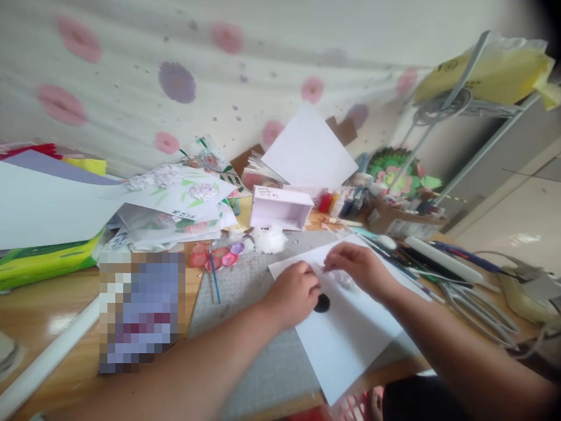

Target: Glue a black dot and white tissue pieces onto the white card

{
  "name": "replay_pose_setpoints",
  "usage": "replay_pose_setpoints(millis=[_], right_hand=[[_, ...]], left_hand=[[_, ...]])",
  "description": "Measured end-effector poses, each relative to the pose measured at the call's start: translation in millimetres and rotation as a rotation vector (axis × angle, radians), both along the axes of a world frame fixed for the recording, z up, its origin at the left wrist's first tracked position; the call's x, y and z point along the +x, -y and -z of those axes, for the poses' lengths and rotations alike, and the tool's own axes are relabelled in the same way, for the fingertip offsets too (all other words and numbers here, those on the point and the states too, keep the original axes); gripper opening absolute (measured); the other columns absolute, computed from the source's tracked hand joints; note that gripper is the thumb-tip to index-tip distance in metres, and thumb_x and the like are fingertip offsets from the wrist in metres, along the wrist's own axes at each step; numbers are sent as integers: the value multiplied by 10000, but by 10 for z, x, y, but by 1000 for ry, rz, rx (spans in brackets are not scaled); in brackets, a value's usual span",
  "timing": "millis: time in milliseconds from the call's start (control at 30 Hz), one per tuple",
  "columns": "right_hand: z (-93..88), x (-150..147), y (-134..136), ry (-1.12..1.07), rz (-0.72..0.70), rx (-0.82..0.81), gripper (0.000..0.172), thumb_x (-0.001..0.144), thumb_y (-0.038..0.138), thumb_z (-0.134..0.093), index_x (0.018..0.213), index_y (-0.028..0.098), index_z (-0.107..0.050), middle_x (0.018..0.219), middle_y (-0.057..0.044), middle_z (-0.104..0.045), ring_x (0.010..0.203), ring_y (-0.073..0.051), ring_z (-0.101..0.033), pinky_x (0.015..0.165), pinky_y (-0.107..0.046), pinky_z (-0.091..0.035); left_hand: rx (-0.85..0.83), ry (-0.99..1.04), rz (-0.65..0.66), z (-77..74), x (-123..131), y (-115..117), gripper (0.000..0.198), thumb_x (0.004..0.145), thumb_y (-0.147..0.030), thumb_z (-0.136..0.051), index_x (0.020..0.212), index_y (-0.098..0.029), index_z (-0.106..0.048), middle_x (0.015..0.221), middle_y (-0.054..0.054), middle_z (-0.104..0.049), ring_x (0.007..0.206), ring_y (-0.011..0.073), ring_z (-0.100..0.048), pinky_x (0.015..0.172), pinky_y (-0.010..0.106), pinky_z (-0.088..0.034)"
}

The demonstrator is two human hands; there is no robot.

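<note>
A large white sheet of paper (pixel 337 356) lies at an angle on the grey cutting mat (pixel 254 374). My left hand (pixel 295 294) is closed over the paper's left part, its fingers curled, and what they hold, if anything, is hidden. Right beside its fingertips lies a round black disc (pixel 322 303). My right hand (pixel 357 266) is just above the paper, thumb and fingers pinched together; anything between them is too small to make out. Beneath the right hand sits a small, pale, crumpled-looking piece (pixel 344 279), blurred and partly covered.
Paint-stained palette cups (pixel 215 257) and a blue brush (pixel 214 278) lie left of the paper. Behind stand a pale open box (pixel 283 209) and several paint bottles (pixel 335 203). Scissors (pixel 475 310) and other tools lie at right. Painted flower sheets (pixel 175 190) are piled at left.
</note>
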State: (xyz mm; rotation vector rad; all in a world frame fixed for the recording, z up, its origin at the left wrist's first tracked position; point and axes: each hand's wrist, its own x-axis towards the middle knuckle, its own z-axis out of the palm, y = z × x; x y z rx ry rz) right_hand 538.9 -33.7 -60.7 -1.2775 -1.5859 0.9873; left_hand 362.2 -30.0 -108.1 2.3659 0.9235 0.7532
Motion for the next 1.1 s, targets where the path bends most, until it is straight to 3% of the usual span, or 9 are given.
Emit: replay_pose_setpoints(millis=[200,467,600,800,967,1100], right_hand=[[59,120,267,174,-55,-63,140,801,246,-524,707,163,-587,664,-17,-633,656,-141,-606,661,-270,-475],[95,161,266,-65,-177,-165,154,805,297,-554,733,161,-557,758,-36,-641,698,-137,-602,685,-274,-473],[80,211,263,-209,-110,-203,194,809,342,-556,737,164,-526,863,-50,-645,709,-146,-631,684,-295,-489],[109,147,252,107,30,-98,147,804,278,-538,703,176,-570,672,-10,-642,621,-123,-581,617,-246,-451],[101,109,263,149,72,-80,145,791,270,-540,676,188,-573,644,6,-645,609,-124,-583,601,-231,-434],[123,108,264,173,57,-87,158,791,278,-532,668,194,-582,655,3,-646,624,-136,-586,615,-242,-432]], left_hand=[[-12,-40,4,-60,7,-5,188,802,-121,-472,831,-180,-648,972,39,-553,911,165,-538,847,307,-435],[-31,-73,-29,-75,9,0,146,755,-124,-543,859,-202,-610,989,14,-549,919,155,-538,827,298,-434],[-48,-81,-39,-75,8,-7,135,759,-149,-557,865,-212,-611,996,16,-548,925,162,-538,833,311,-434],[-34,-73,-28,-60,-2,-2,172,747,-131,-562,895,-211,-600,1017,20,-550,940,167,-538,842,314,-437],[0,-29,-19,-45,11,-5,308,728,-86,-551,1004,-223,-561,1044,22,-547,992,177,-519,880,329,-430],[14,-40,16,-53,26,-3,303,727,-72,-548,987,-224,-578,1035,26,-549,971,178,-524,871,329,-435]])
